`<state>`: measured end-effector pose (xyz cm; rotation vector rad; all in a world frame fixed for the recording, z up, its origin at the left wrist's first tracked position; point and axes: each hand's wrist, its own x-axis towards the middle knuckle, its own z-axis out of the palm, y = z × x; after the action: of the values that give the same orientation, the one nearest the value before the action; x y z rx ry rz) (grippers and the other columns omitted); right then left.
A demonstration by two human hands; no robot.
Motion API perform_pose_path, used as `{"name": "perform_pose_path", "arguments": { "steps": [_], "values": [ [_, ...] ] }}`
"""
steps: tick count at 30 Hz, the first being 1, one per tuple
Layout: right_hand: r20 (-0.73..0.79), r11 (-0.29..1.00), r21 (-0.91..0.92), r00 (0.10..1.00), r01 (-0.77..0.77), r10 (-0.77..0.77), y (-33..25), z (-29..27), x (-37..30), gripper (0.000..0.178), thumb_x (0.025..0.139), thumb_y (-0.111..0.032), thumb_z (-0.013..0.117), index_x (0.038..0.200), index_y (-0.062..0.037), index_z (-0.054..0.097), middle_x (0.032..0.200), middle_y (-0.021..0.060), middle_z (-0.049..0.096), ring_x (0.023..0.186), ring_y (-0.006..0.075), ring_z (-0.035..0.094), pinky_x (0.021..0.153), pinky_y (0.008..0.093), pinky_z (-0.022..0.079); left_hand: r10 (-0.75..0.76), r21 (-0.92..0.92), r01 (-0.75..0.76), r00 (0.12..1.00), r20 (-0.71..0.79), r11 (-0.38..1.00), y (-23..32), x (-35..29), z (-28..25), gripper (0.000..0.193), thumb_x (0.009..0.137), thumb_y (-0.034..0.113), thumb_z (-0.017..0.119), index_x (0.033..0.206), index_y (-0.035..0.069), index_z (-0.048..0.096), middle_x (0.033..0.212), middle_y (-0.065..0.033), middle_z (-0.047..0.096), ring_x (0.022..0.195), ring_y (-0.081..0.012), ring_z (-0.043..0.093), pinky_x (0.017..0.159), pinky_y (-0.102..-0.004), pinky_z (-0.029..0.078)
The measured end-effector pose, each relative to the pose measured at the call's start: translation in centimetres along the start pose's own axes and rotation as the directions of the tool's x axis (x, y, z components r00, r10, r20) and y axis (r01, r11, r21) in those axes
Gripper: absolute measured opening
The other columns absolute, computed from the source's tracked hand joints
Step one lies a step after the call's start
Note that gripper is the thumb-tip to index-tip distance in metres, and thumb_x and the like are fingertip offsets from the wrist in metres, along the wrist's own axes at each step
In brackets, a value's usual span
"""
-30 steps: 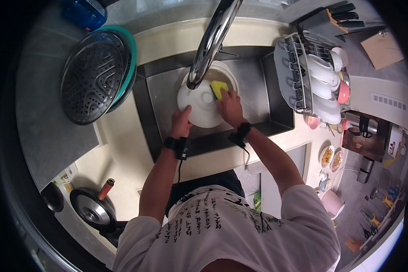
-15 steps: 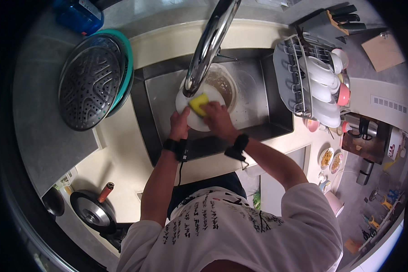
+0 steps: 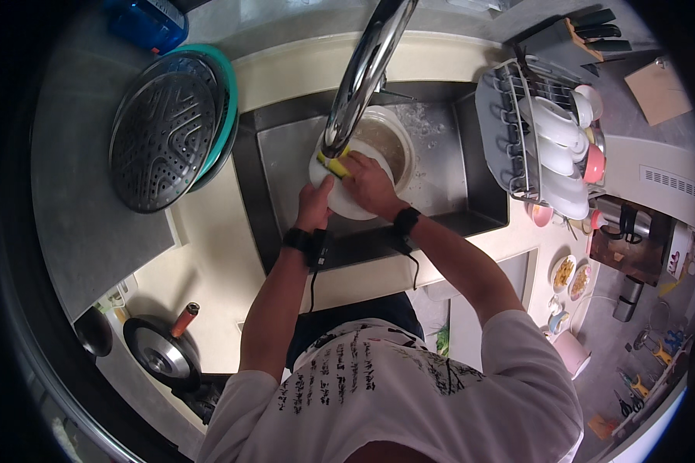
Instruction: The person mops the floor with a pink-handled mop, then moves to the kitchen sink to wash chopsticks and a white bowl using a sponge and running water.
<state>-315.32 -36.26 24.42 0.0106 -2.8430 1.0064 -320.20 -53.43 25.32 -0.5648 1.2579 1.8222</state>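
Observation:
Over the sink [image 3: 448, 204], my left hand [image 3: 314, 205] grips the near left edge of a white plate [image 3: 349, 207], thumb on its upper face. My right hand [image 3: 371, 185] is closed on a yellow sponge [image 3: 333, 165] and presses it against the plate's far left part, just under the faucet [image 3: 357, 85]. The faucet's end hides a little of the plate and sponge. Behind the plate, a round white bowl [image 3: 408, 143] with cloudy brownish water stands in the sink, partly covered by plate and hand.
A dish rack [image 3: 510, 147] with white plates and bowls stands right of the sink. To the left lean a perforated metal steamer tray [image 3: 162, 143] and a teal basin [image 3: 230, 100]. A lidded pan [image 3: 161, 355] sits at the lower left. Two food dishes [image 3: 564, 272] lie at the right.
My right hand has slid the sponge toward the plate's far left edge. The sponge now sits closer to the faucet's end. More whitish suds or droplets show on the sink floor.

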Motion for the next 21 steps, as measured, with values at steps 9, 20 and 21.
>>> {"name": "perform_pose_path", "arguments": {
  "steps": [9,20,21],
  "values": [
    [0.163,0.914,-0.191,0.906,-0.359,0.39,2.3,0.2,5.4,0.034,0.089,-0.022,0.059,0.119,-0.0056,0.06,0.105,0.0189,0.066,0.101,0.0375,0.063,0.088,0.0489,0.049,0.076,-0.026,-0.072,0.974,0.211,0.997,0.9,-1.0,-0.4,0.034,0.095,0.014,0.062,0.127,0.003,0.056,0.123,-0.0101,0.064,0.108,-0.0228,0.065,0.092,-0.04,0.054],
    [0.201,0.911,-0.412,0.974,-0.013,0.105,-4.7,-4.0,-0.1,0.027,0.083,-0.013,0.058,0.105,-0.0019,0.068,0.12,0.0176,0.06,0.102,0.0364,0.056,0.082,0.0452,0.049,0.035,0.009,-0.037,0.989,0.141,0.999,0.8,0.4,-0.4,0.032,0.095,0.011,0.062,0.125,0.002,0.057,0.116,-0.0088,0.066,0.103,-0.0214,0.067,0.087,-0.0367,0.055],
    [0.226,0.907,-0.42,0.966,-0.019,0.125,-4.2,-3.4,1.5,0.027,0.082,-0.013,0.058,0.104,-0.0013,0.069,0.12,0.0175,0.059,0.103,0.0362,0.056,0.083,0.0454,0.049,0.042,-0.011,-0.041,0.984,0.173,0.999,0.9,0.3,-0.4,0.031,0.095,0.011,0.061,0.125,0.002,0.057,0.116,-0.0089,0.066,0.103,-0.0216,0.067,0.087,-0.0368,0.055]
  ]
}}
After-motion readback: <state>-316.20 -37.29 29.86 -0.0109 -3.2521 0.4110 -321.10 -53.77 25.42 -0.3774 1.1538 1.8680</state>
